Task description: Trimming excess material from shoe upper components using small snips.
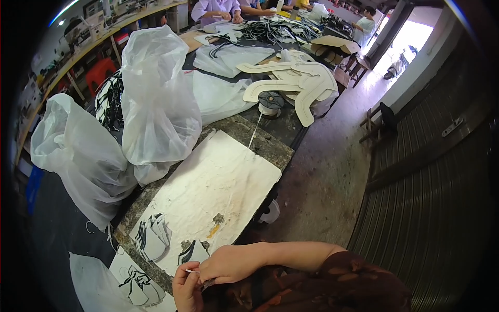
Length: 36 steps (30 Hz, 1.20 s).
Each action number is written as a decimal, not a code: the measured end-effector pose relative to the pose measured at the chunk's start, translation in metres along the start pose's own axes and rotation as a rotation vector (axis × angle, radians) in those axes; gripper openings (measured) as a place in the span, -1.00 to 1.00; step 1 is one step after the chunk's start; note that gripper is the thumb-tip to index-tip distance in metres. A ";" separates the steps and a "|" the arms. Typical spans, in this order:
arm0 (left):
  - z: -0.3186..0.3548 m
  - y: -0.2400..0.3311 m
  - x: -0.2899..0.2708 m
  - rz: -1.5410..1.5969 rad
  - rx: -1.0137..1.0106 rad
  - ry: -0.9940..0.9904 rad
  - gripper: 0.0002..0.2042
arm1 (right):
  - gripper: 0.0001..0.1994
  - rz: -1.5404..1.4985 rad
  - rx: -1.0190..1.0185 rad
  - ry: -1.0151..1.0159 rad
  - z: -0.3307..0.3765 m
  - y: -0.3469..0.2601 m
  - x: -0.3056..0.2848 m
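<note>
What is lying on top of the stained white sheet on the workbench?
On the white sheet lie a stack of black-and-white cut pieces and another piece near the hands. Brown and yellow stains mark it. The right hand covers its near edge.

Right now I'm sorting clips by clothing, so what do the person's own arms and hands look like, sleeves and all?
Both hands, left and right, are bare: no gloves, rings or watch visible. The right forearm is bare up to a short dark reddish-brown patterned sleeve.

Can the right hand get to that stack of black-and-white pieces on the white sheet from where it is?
Probably yes: the stack lies close left of the right hand, nothing between, though both hands pinch a small strip.
</note>
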<state>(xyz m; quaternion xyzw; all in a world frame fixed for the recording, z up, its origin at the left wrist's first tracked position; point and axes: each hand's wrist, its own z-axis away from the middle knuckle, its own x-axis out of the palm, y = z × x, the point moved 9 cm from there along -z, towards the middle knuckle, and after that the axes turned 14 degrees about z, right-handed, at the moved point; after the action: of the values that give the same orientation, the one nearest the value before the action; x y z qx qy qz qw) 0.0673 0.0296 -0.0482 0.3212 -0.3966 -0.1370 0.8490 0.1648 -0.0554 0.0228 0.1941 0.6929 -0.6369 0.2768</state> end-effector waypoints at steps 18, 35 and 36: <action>0.000 -0.018 -0.011 0.161 -0.092 -0.017 -0.89 | -0.68 -0.145 0.178 0.024 -0.005 0.018 -0.005; 0.020 0.029 -0.017 -0.679 0.429 0.053 -0.83 | -0.91 -0.136 0.525 0.195 -0.021 0.058 -0.006; 0.017 0.028 -0.018 -0.677 0.426 0.056 -0.83 | -0.92 -0.145 0.618 0.251 -0.020 0.066 -0.014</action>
<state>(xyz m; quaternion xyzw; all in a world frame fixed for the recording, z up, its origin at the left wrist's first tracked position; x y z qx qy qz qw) 0.0422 0.0521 -0.0323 0.6061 -0.2644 -0.3151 0.6807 0.2135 -0.0272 -0.0188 0.2961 0.5078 -0.8058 0.0714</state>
